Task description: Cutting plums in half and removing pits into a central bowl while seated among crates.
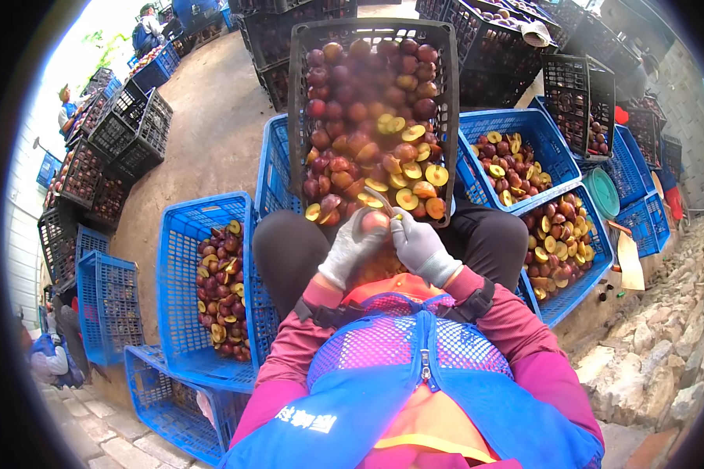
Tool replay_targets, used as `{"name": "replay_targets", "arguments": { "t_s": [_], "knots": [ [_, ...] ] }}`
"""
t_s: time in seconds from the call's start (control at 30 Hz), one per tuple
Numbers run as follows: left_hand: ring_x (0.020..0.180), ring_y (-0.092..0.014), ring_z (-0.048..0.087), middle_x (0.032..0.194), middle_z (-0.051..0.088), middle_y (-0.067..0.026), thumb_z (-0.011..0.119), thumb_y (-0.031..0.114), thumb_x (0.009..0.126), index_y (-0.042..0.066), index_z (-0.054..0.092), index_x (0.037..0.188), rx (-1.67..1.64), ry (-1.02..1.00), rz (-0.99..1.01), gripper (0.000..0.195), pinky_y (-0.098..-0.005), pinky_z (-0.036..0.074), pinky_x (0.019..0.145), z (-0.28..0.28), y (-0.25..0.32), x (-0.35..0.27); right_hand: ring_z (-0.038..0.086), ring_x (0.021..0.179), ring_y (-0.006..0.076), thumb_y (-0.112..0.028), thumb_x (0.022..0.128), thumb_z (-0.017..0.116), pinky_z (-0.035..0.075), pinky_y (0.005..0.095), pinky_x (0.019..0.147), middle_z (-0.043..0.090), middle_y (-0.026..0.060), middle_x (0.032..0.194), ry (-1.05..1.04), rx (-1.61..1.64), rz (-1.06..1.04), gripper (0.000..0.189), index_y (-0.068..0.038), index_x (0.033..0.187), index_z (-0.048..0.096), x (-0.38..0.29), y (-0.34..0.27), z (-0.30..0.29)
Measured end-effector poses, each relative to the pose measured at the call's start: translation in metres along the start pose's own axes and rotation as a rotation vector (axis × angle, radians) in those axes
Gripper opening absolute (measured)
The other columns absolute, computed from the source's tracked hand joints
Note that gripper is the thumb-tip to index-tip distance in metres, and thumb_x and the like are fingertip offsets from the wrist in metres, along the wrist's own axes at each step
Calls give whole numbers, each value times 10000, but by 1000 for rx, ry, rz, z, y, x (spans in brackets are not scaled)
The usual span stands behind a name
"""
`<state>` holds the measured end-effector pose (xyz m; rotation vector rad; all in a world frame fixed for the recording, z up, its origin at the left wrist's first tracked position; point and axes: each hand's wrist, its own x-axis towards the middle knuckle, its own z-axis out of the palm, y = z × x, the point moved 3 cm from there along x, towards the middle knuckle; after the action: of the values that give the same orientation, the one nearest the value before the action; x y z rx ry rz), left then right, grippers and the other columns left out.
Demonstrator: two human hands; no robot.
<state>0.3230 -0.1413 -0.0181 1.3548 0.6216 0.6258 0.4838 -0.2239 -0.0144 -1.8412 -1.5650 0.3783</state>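
In its grey-white knit glove, my left hand (347, 248) holds a reddish whole-looking plum (375, 221) in front of my lap. My right hand (420, 241), gloved too, grips a small knife with a curved blade (379, 199); its blade points up and left, close to the plum. Just beyond both hands, a black plastic crate (449, 117) tilts towards me. Whole dark red plums (358, 111) fill its far part. Cut plums with yellow flesh (408, 198) lie in its near part. A blurred patch covers the middle of the crate.
Blue plastic crates with cut plums stand at my left (173, 293) and right (601, 258) (563, 176). Stacked black crates (126, 126) line the far left. A teal round basin (602, 192) sits at right, above stone rubble (651, 352). Other people (148, 26) are farther back.
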Motion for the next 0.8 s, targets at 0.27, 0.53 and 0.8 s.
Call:
{"name": "replay_targets", "arguments": {
  "t_s": [0.27,0.53,0.8],
  "knots": [
    [1274,-208,678,1335,698,-106,821,181,1013,17,596,1467,-458,149,53,533,-415,603,1089,-11,60,-12,615,578,187,-209,1134,610,516,358,557,636,65,726,83,111,-56,379,-41,1474,617,-8,18,-34],
    [1317,-314,671,1469,634,-152,725,179,1064,42,515,1579,-900,-56,50,573,-501,575,1137,3,38,-8,675,671,149,-140,1135,613,543,315,641,700,70,835,53,305,-196,293,-6,1389,667,-22,-34,-54],
    [1299,-299,670,1432,637,-136,697,198,1083,52,491,1588,-821,-52,17,565,-482,571,1125,11,34,-11,729,668,347,-148,1120,624,546,417,627,679,187,759,3,244,-185,253,-24,1338,661,-30,-28,-51]
  ]
}}
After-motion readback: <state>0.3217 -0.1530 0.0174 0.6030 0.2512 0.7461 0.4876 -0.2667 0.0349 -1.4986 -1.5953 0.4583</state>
